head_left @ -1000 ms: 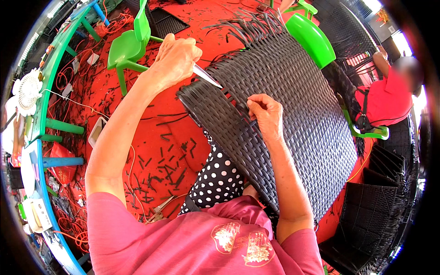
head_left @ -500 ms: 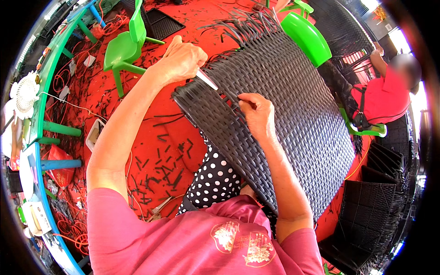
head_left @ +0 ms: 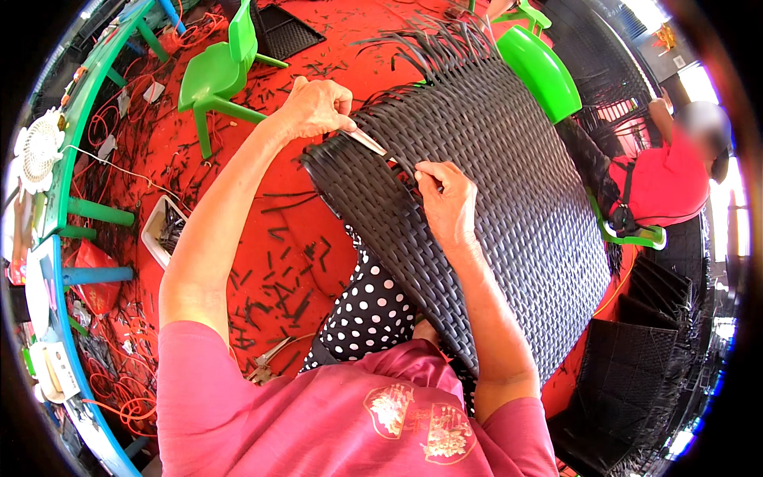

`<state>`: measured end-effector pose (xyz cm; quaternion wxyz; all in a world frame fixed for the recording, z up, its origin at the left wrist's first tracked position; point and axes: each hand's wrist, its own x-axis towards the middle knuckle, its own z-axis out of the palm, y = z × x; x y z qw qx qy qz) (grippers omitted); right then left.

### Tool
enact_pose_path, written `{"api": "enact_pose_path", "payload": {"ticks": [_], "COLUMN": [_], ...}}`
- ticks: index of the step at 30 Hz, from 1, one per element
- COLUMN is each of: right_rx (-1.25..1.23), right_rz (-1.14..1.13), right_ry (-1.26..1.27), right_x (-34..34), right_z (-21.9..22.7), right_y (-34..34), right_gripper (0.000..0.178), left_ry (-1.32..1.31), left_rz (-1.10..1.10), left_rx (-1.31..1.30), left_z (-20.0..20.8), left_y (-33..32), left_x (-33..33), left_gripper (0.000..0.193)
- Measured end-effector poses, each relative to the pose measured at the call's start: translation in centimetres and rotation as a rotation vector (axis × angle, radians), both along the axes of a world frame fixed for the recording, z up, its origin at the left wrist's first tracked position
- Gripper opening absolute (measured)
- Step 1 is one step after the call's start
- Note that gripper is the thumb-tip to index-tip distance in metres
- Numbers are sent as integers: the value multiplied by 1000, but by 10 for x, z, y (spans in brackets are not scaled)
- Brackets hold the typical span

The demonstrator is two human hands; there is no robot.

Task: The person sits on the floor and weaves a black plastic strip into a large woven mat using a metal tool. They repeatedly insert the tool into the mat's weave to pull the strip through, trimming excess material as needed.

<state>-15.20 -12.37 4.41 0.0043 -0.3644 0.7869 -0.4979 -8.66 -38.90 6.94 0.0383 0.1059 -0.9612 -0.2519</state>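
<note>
Across my lap lies a black woven panel [head_left: 509, 222] of flat plastic strips, with loose strip ends [head_left: 445, 48] fanning out at its far edge. My left hand [head_left: 318, 110] is closed round a slim, silvery flat-bladed tool [head_left: 367, 143]; its handle is hidden in the fist. The blade's tip meets the weave near the panel's left corner, beside a small gap. Just right of that tip, my right hand [head_left: 448, 203] pinches a short dark strip [head_left: 417, 172] between thumb and forefinger, its knuckles over the panel.
Cut black bits [head_left: 294, 278] litter the red floor, with scissors [head_left: 270, 358] near my leg and a white bin [head_left: 165, 230] at left. Green chairs [head_left: 214, 75] stand beyond; a co-worker in red [head_left: 660, 179] sits at right. Black woven pieces [head_left: 628, 366] stand at lower right.
My left hand has come slightly down and right, and the blade's tip has shifted a little toward my right hand. The right hand stays pinched in nearly the same place.
</note>
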Motion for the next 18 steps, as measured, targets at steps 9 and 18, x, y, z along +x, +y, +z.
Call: {"api": "enact_pose_path", "payload": {"ticks": [9, 18], "right_rx": [115, 100], "right_rz": [60, 54], "right_ry": [200, 141], "right_x": [-2, -5], "right_z": [0, 5], "right_y": [-9, -12], "right_gripper": [9, 10], "left_ry": [66, -6], "left_rz": [-28, -33], "left_rx": [-42, -228], "left_z": [14, 41], "left_y": [3, 9], "left_x": [-8, -14], "left_gripper": [25, 26]}}
